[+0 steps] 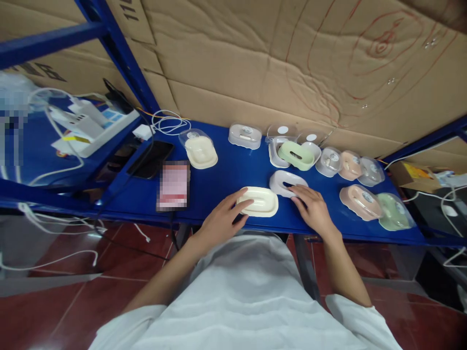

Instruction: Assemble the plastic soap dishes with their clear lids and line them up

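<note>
A cream soap dish lies flat on the blue table directly in front of me. My left hand grips its left end, fingers over the rim and thumb at the near side. Just right of it and slightly farther back sits a pale white soap dish with a long opening in it. My right hand holds its near right edge, fingertips reaching toward the opening; the part under the fingers is hidden. The two dishes nearly touch.
Behind stand a light-green dish on pale ones and a clear-lidded white box. More lidded boxes, including a peach one, line the right. Left are a cream dish, a black phone and a power strip. Cardboard walls the back.
</note>
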Tool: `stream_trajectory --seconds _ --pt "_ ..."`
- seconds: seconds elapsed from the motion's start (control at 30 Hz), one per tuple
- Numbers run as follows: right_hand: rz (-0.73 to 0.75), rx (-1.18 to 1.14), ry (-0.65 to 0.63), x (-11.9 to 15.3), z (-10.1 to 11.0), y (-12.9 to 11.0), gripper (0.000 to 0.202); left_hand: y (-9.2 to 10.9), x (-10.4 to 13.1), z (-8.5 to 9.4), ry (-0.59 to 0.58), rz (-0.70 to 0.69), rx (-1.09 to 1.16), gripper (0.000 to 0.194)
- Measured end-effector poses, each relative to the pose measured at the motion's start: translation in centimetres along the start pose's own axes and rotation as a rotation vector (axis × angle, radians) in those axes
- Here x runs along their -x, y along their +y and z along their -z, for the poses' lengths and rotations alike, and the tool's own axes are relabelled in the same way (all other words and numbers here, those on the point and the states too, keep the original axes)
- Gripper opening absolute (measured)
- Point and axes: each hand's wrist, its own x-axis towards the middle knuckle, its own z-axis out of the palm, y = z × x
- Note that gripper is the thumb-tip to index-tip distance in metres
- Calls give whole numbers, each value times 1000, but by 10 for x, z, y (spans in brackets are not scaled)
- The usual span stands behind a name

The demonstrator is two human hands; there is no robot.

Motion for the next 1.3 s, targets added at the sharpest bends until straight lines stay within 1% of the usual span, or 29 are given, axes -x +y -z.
stream_trajectory --seconds 0.1,0.17,0.2,0.23,0.3,0.37,0.4,0.43,0.5,0.53,0.57,0.63,0.67,0.7,0.73,0.8,0.87,0.93,0.97,1.03,1.1,1.17,1.23,1.3 --pt "159 -50 -64 -14 -12 -46 38 -3 0 0 40 32 -28 57" --pt "264 -5 -115 -19 -22 -75 37 -5 -1 -2 41 4 -59 57" --pt "303 25 -131 -20 -26 -85 36 -7 -1 -3 31 -16 -70 54" --pt "332 47 -141 -19 -29 -90 36 -8 -1 -4 21 -35 -74 50" --pt "374 50 -167 -19 -29 -90 36 -10 -1 -5 7 -53 -71 46" --pt "404 -2 -195 -27 -19 -81 35 -10 -2 -6 -8 -47 -62 45" --pt "408 -36 -189 -36 -13 -77 34 -9 -2 -5 -13 -46 -56 44" --pt "395 -65 -164 -50 -7 -74 33 -8 -3 -5 -16 -48 -51 42" --pt "340 -95 -75 -88 -3 -79 35 -5 -4 -3 -14 -52 -46 38" --pt "310 -98 -44 -112 -6 -86 36 -4 -5 -2 -11 -56 -46 36" --pt "313 -105 -45 -138 -14 -95 36 -4 -5 -1 -7 -61 -45 35" --pt "322 -86 -117 -191 -41 -121 41 -3 -5 0 -14 -82 -34 34" --pt "304 -66 -149 -215 -58 -134 49 -3 -4 1 -15 -94 -25 34" --pt "269 -45 -164 -237 -75 -147 61 -3 -3 2 -14 -103 -13 34" --pt "235 -32 -175 -255 -92 -158 72 -3 -3 3 -14 -109 -2 34" --pt "178 -21 -218 -281 -118 -172 82 -3 -2 5 -7 -111 16 34" --pt "153 -36 -269 -293 -130 -170 78 -3 -1 6 1 -108 28 33" --pt "159 -72 -275 -291 -129 -153 68 -2 -1 7 5 -101 29 33" --pt "169 -91 -253 -285 -124 -141 65 -2 -1 7 5 -94 26 33" --pt "198 -117 -198 -265 -109 -111 63 0 -2 8 1 -81 19 31" --pt "215 -127 -169 -236 -91 -81 64 0 -2 9 -1 -72 20 29" --pt "209 -142 -160 -200 -74 -54 63 0 -3 9 0 -68 38 29" --pt "195 -173 -144 -160 -59 -32 60 -1 -3 9 1 -65 69 32" --pt "187 -190 -158 -122 -48 -14 57 -1 -2 8 7 -53 94 37"
